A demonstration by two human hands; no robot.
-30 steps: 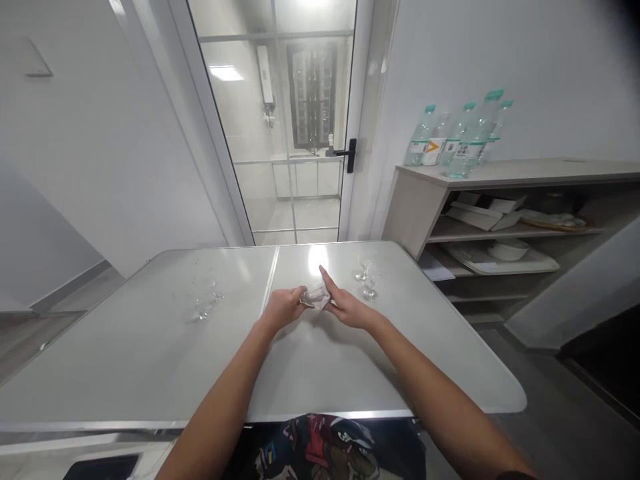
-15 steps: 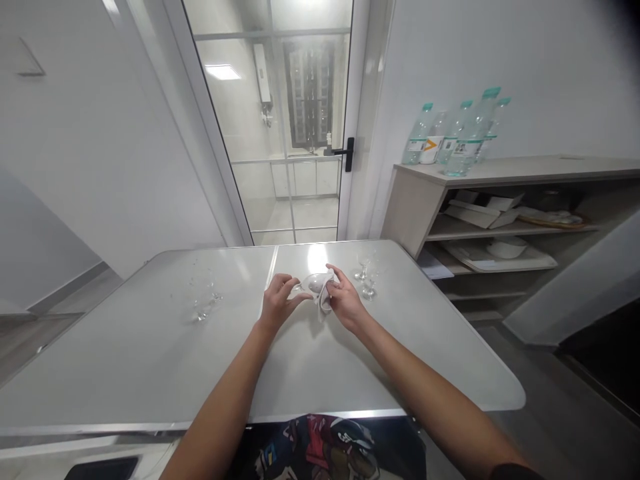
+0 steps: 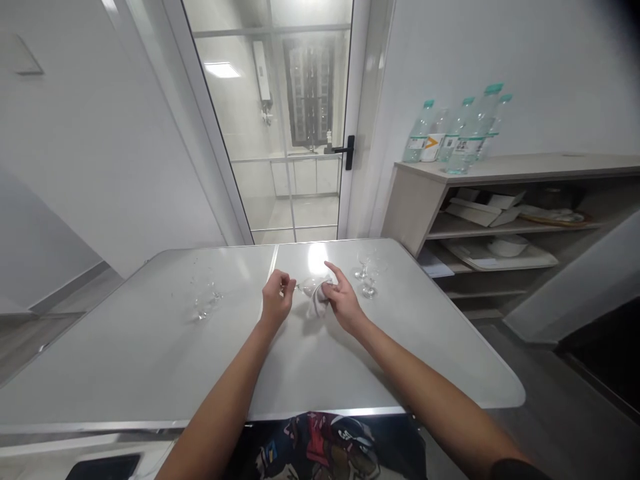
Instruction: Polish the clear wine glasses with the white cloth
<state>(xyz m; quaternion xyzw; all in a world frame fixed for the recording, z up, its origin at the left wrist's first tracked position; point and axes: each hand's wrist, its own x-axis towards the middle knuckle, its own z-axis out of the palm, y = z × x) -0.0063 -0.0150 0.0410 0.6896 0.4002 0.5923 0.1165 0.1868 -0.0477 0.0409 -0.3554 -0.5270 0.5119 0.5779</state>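
Over the middle of the grey table I hold a clear stemmed glass on its side. My left hand pinches its stem end. My right hand presses a small white cloth against the bowl, index finger stretched out. Two more stemmed glasses stand just right of my right hand. Another pair of clear glasses stands to the left on the table.
A wooden shelf unit at the right carries several water bottles on top and trays and papers inside. A glass door with a black handle stands behind the table. The table's rounded corner is at the right front.
My left hand has shifted from cupping the glass to pinching its stem end. The right hand has wrapped the cloth around the bowl and turned slightly.
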